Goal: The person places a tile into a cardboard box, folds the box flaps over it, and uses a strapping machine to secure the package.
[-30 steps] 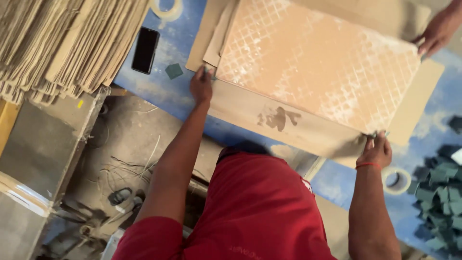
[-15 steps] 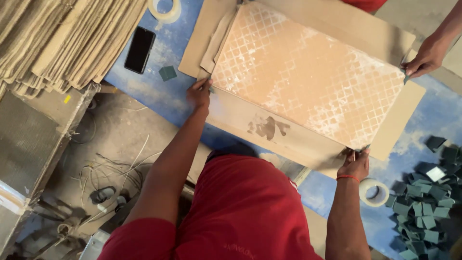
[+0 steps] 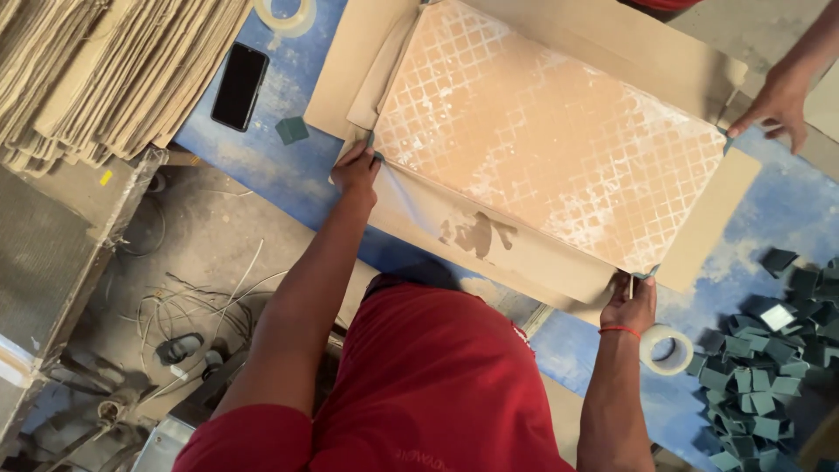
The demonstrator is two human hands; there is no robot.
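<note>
A large orange-tan tile (image 3: 551, 149) with a white lattice pattern lies on an unfolded brown cardboard box (image 3: 524, 253) on a blue table. My left hand (image 3: 355, 168) pinches the tile's near left corner, where a small green corner piece sits. My right hand (image 3: 631, 303), with a red thread at the wrist, grips the tile's near right corner. Another person's hand (image 3: 778, 105) rests at the tile's far right corner.
A stack of flat cardboard sheets (image 3: 96, 70) lies at the upper left, beside a black phone (image 3: 239, 86) and a loose green piece (image 3: 292, 130). Tape rolls sit at the top (image 3: 286, 13) and by my right wrist (image 3: 667, 350). Several green corner pieces (image 3: 769, 376) are heaped at the right.
The view has shifted a little, so the tile and box sit lower in frame. Both my hands stay at the tile's near corners; the other person's hand stays at the far corner.
</note>
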